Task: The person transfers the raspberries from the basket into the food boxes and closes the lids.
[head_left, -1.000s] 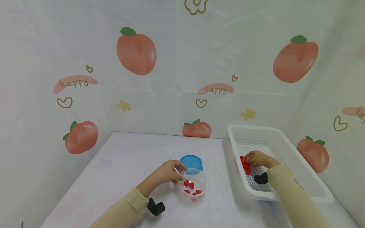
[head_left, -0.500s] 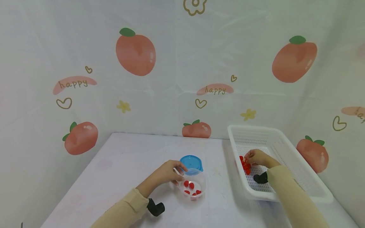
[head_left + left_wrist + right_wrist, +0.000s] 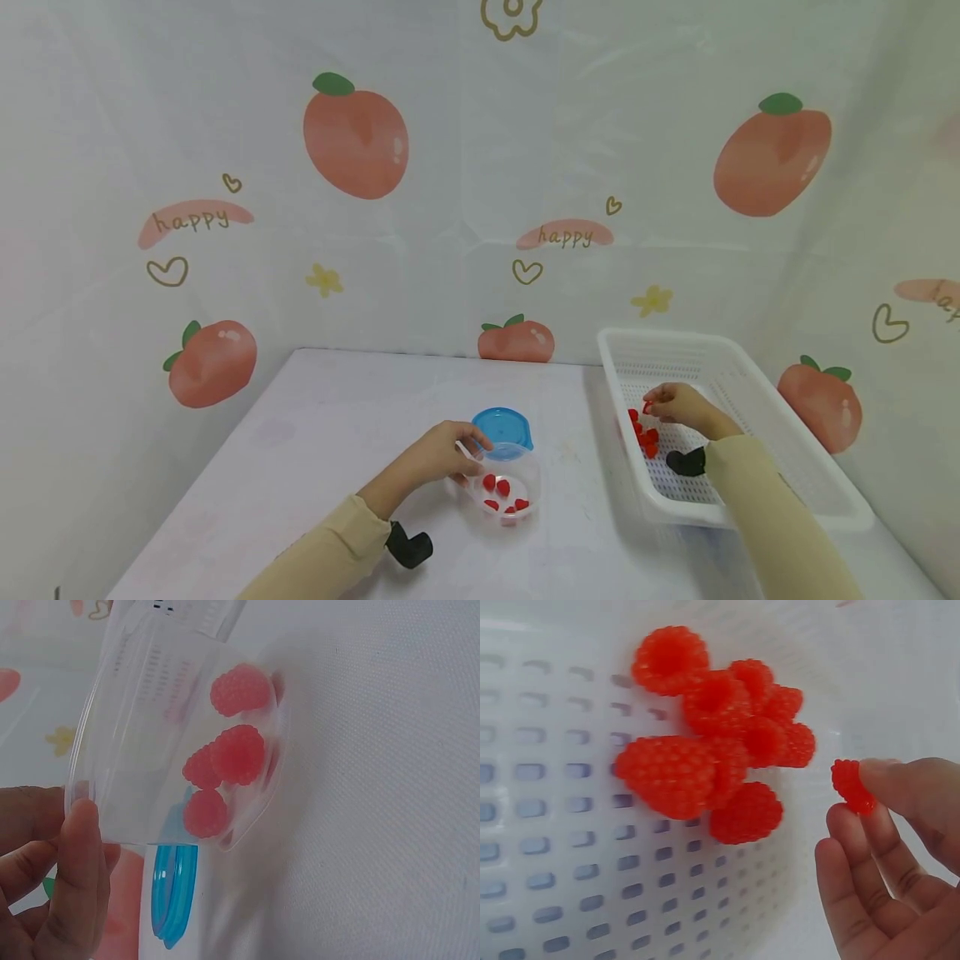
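My right hand [image 3: 678,407] pinches one raspberry [image 3: 853,786] between thumb and fingertips, above the white perforated basket [image 3: 798,450]. Several red raspberries [image 3: 671,776] lie clustered below it, against the basket's left side. On the table, my left hand [image 3: 448,454] grips the rim of a clear plastic tub [image 3: 142,802], thumb and fingers on either side of the wall. Inside that tub rest several raspberries [image 3: 238,754], loosely spread over the bottom.
A blue lid [image 3: 501,427] lies on the white table [image 3: 360,392] just behind the tub. The basket stands at the table's right side. Behind everything hangs a white curtain [image 3: 435,275] printed with peaches.
My right hand has lifted slightly and moved away from the raspberry cluster, with one raspberry between its fingertips. The left hand and the tub have stayed in place.
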The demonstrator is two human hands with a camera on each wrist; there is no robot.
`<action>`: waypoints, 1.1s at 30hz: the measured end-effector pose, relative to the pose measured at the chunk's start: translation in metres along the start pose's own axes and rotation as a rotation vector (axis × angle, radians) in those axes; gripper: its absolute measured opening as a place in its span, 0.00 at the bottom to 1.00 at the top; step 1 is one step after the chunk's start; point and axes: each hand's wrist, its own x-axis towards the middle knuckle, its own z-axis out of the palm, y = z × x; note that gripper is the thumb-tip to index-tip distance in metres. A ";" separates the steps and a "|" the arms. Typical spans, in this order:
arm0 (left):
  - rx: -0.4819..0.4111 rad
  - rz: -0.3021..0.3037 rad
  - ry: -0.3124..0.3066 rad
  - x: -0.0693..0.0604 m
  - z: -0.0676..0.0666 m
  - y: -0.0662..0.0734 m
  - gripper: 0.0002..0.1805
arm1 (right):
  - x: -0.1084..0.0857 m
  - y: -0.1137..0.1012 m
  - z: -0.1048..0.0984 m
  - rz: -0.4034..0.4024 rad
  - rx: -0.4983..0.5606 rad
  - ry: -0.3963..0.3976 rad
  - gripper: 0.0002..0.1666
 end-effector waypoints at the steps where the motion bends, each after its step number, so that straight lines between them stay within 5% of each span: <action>1: 0.001 -0.002 0.001 0.000 0.000 0.000 0.14 | 0.000 0.000 0.000 -0.004 0.008 0.009 0.19; 18: 0.000 -0.015 0.001 -0.002 0.000 0.001 0.15 | -0.004 -0.002 -0.015 -0.079 0.183 0.100 0.27; 28: -0.010 -0.009 -0.002 -0.001 0.000 0.000 0.14 | -0.010 -0.024 -0.014 -0.162 0.288 0.250 0.28; 33: -0.012 -0.002 -0.004 0.001 0.000 -0.001 0.14 | -0.016 -0.040 -0.012 -0.210 0.524 0.331 0.16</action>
